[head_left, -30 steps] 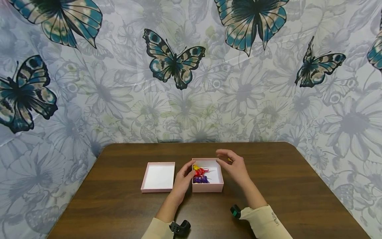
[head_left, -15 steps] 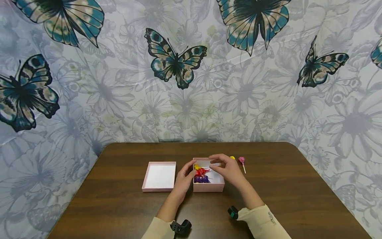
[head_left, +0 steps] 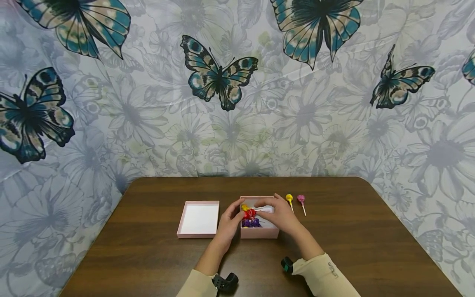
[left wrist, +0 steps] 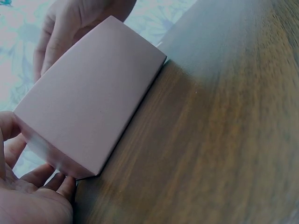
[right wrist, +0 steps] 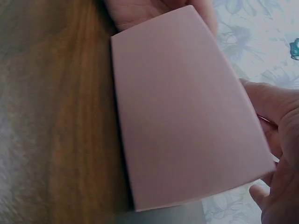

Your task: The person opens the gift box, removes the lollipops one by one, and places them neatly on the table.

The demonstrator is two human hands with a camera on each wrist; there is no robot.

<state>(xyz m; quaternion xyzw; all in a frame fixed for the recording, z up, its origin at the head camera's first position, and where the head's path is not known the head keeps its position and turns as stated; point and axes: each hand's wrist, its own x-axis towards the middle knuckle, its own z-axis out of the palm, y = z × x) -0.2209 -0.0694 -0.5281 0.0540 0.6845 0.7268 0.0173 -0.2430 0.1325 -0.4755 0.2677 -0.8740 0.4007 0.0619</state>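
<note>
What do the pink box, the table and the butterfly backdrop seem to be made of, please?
Pink box: probably matte cardboard, given its dull sides and crisp edges.
Table: wood or wood-look laminate with a slight sheen; grain and soft reflections show.
Butterfly backdrop: perhaps smooth printed fabric, as faint creases cross it.

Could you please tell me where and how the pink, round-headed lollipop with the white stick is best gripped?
Probably by its thin white stick, from the person's side: the pink lollipop lies on the brown wooden table with stick pointing their way.
</note>
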